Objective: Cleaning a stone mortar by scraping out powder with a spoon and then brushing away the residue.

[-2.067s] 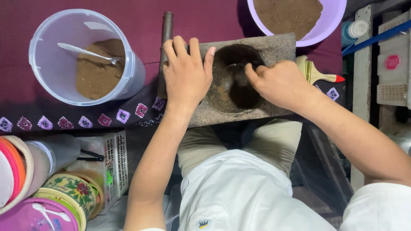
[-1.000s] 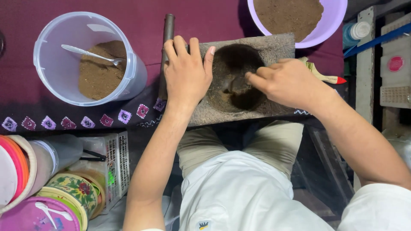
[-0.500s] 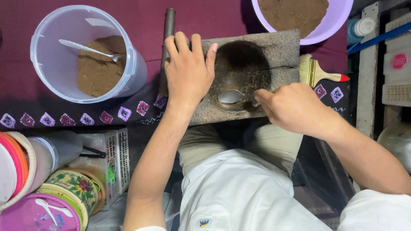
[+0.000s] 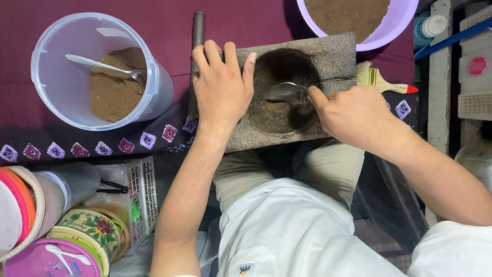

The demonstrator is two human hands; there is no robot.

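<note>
1. The left hand lies flat on the grey stone block with a round dark hollow; its fingers are open and spread, holding nothing
2. The left thumb tip touches the rim of the hollow, and the other fingertips reach the far edge of the block, just beside a dark metal rod
3. The right hand has its fingers closed around the handle of a shiny metal spoon
4. The spoon bowl sits inside the hollow, just past the right fingertips and between the two hands
5. Behind the right knuckles lies a paintbrush with a wooden handle and a red tip
6. Beyond the block, past the right fingers, stands a purple plastic bowl of brown powder
7. Well away from the left fingers, on the outer side, is a clear plastic tub of brown powder with a second metal spoon in it
8. All of it rests on a dark red cloth with small square patterns
</note>
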